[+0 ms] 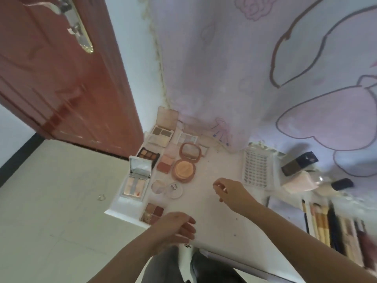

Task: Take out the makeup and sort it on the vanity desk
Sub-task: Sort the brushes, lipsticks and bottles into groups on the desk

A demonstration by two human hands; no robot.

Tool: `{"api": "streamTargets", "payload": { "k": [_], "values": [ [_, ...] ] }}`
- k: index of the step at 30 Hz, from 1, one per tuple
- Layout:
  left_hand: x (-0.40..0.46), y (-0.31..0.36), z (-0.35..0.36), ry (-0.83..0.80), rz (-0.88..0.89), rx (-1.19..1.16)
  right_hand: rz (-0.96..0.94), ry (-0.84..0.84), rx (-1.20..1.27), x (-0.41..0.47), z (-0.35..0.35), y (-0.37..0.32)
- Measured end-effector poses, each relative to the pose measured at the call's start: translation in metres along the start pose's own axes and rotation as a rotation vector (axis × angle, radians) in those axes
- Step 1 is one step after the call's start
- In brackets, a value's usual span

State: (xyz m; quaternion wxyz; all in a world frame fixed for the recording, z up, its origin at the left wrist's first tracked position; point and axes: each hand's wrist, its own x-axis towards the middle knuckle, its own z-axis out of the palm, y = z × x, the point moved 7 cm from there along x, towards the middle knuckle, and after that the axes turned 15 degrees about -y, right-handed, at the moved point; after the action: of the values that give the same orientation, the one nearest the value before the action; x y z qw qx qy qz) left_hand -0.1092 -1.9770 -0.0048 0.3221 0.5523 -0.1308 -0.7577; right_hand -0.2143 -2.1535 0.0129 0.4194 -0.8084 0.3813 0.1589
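Makeup is laid out on the white tabletop [214, 201], mostly in a cluster at its 9–10 o'clock corner: open palettes [161, 133], a round orange compact [183, 169] with lid up, a blush duo [166, 164], a mirrored highlighter case [135, 180], a small clear jar [175, 189], and a brown quad [154, 213] nearest the front edge. Judgement: all light, rigid plastic, glossy so a bit slippery; the pressed powder pans and hinged mirror lids are the fragile bits, so take them by the base edges, not the open lid, and keep them flat. Lash tray [256, 168] at 2 o'clock looks flimsy; lift it by its long sides. Brushes [326, 225] lined up at 3–4 o'clock: light, take by the handles. Dark box [298, 163] and pink puff [302, 181] sit beyond the tray. Left hand [173, 227] hovers just beside the quad, fingers loosely curled, grip holding nothing visible. Right hand [230, 193] is above the bare middle of the tabletop, thumb and forefinger pinched close; cannot tell whether something tiny is in that grip. Writing: only a mark like "b" on the jar lid; the rest is too blurred. Cartoon cloth [265, 68] hangs behind, red door [61, 78] at 10 o'clock.
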Motion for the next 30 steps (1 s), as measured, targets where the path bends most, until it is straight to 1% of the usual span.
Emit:
{"api": "streamTargets", "payload": {
  "k": [3, 5, 6, 8, 11, 13, 17, 19, 21, 23, 25, 27, 30],
  "values": [
    [0.044, 0.035, 0.052, -0.091, 0.030, 0.207, 0.142, 0.096, 0.039, -0.031, -0.022, 0.059],
    [0.076, 0.055, 0.083, -0.109, 0.056, 0.288, 0.232, 0.140, 0.071, -0.048, -0.035, 0.095],
    [0.090, 0.066, 0.094, -0.082, 0.080, 0.325, 0.265, 0.153, 0.065, -0.053, -0.041, 0.108],
    [0.115, 0.092, 0.106, 0.027, 0.145, 0.442, 0.288, 0.198, 0.070, -0.058, -0.054, 0.126],
    [0.141, 0.129, 0.115, 0.158, 0.203, 0.591, 0.227, 0.284, 0.157, -0.047, -0.071, 0.128],
    [0.158, 0.142, 0.120, 0.164, 0.199, 0.597, 0.222, 0.291, 0.204, -0.032, -0.078, 0.124],
    [0.176, 0.151, 0.124, 0.112, 0.184, 0.509, 0.373, 0.299, 0.436, -0.010, -0.084, 0.128],
    [0.175, 0.154, 0.120, 0.133, 0.188, 0.489, 0.417, 0.307, 0.570, -0.008, -0.086, 0.132],
    [0.169, 0.152, 0.113, 0.158, 0.162, 0.476, 0.375, 0.322, 0.685, -0.012, -0.085, 0.133],
    [0.157, 0.146, 0.112, 0.091, 0.126, 0.423, 0.255, 0.319, 0.881, -0.020, -0.078, 0.127],
    [0.144, 0.135, 0.123, -0.066, 0.083, 0.391, 0.097, 0.217, 1.078, -0.027, -0.066, 0.110],
    [0.130, 0.123, 0.133, -0.200, 0.035, 0.365, -0.013, 0.083, 1.236, -0.035, -0.053, 0.093],
    [0.114, 0.108, 0.130, -0.258, 0.055, 0.321, -0.062, -0.097, 1.321, -0.044, -0.035, 0.078]
  ]
}}
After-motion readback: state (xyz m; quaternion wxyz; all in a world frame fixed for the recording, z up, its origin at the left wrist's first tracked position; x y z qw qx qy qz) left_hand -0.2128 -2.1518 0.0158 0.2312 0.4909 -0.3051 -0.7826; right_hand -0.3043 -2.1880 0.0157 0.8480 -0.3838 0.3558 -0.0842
